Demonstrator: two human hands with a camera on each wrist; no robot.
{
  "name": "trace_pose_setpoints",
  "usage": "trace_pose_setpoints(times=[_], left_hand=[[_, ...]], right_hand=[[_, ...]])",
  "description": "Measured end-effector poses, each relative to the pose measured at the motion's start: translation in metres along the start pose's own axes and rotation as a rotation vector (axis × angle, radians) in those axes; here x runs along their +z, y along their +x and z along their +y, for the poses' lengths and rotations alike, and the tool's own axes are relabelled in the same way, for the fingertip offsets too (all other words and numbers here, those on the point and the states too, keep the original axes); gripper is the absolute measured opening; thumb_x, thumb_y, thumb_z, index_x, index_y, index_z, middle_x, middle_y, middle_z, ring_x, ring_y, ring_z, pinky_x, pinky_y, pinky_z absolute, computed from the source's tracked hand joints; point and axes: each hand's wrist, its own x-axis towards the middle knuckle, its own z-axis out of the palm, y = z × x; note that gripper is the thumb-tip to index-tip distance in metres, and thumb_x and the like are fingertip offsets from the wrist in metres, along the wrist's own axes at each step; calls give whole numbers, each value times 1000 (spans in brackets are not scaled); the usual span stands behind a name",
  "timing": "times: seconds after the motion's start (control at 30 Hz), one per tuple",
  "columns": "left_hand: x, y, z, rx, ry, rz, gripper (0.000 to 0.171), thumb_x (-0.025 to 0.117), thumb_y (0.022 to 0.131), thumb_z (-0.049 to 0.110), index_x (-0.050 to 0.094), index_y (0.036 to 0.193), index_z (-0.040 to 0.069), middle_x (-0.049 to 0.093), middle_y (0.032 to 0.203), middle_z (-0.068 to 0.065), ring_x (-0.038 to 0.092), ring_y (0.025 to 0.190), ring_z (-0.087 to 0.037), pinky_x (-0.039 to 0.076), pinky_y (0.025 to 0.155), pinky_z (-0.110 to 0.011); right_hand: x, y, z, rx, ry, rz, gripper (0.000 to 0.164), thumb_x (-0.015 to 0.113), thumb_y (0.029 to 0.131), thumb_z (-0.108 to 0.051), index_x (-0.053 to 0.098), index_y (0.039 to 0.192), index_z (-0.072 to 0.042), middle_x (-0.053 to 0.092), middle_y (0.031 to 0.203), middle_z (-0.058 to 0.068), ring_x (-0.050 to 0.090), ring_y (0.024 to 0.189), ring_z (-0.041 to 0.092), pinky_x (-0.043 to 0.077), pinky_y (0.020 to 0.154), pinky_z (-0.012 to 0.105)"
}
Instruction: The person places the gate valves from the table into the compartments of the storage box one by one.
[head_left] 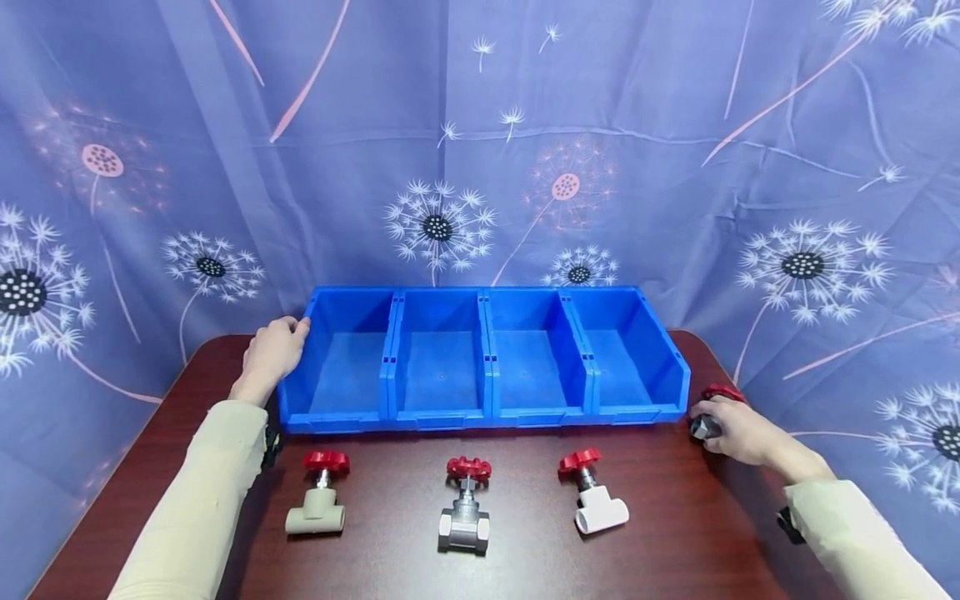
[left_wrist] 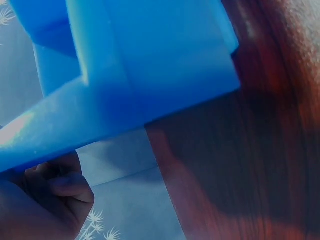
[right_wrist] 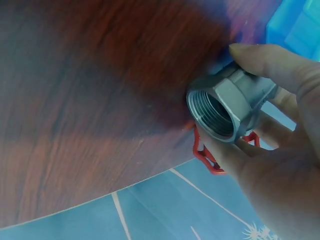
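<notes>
In the head view my left hand (head_left: pixel 272 354) is at the left wall of a row of blue storage bins (head_left: pixel 489 392). Its fingers curl at that wall's upper edge, and the left wrist view shows them bent against the blue plastic (left_wrist: pixel 115 95). Right of the bins, my right hand (head_left: pixel 750 435) grips a metal gate valve (right_wrist: pixel 240 97) with a red handwheel (right_wrist: pixel 210 162). The thumb lies along the valve body and the fingers wrap beneath. One threaded hexagonal end faces the right wrist camera; the hand hides part of the handwheel.
Before the bins, a beige plastic valve (head_left: pixel 318 514), a metal valve (head_left: pixel 463 527) and a white plastic valve (head_left: pixel 600 509) stand in a row on the dark wooden table (head_left: pixel 525 571), red handwheels up. A blue dandelion-patterned curtain (head_left: pixel 487 108) hangs behind and beside the table.
</notes>
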Motion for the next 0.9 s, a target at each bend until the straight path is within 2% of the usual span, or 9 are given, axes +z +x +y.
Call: trace_pose_setpoints(times=[0.2,0.37,0.6,0.9], left_hand=[[3,2,-2,8,5,23,55,29,104,51,59,105,4,61,104,-26,56,100,-48,42,74,-58],[3,2,-3,7,11,35,55,29,104,50,60,103,5,61,106,-27,55,102,-49,41,74,-59],[4,2,-3,3,21,32,54,29,104,49,60,103,5,61,104,-26,56,100,-49,42,73,-58],[4,3,-3,7,24,31,54,29,104,50,60,103,5,61,103,-26,56,98,-49,42,72,-57]], right_hand=[[-11,-6,-5,-20,2,12,39,84,66,-5,65,100,-5,61,97,7,57,86,24,48,77,45],[-29,-9,-13,-42,-17,24,41,85,65,-4,65,102,-6,61,98,7,58,86,24,50,75,45],[-51,-9,-19,-249,-123,208,50,89,51,-3,64,93,-15,57,91,-5,53,80,12,47,68,33],[-78,4,-41,-345,-162,227,54,90,51,-3,64,96,-17,54,90,-10,52,78,7,48,66,32]])
